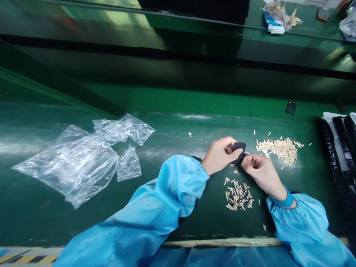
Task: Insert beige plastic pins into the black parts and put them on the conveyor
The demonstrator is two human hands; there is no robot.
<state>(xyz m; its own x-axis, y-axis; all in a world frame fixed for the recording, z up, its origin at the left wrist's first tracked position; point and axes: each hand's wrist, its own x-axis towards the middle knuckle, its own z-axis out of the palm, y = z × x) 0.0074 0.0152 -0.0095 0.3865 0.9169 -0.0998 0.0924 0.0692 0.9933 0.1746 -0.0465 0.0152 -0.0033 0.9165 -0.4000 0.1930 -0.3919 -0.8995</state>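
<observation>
My left hand (222,154) grips a small black flat rectangular part (239,152), thumb on its near face and fingers behind it. At its lower right edge is my right hand (257,167), fingertips pinched together; what they hold, if anything, is too small to make out. Just below both hands lies a loose pile of small beige strips mixed with dark bits (239,195). To the right of my right hand spreads a larger heap of small beige pieces (282,148).
Clear plastic bags (91,159) lie on the green table (172,133) at left. A black part (290,108) sits toward the back right. Black-edged trays or packs (338,148) stand at the right edge. A shelf (194,37) crosses the back, with a crumpled plastic bag (279,16) on top.
</observation>
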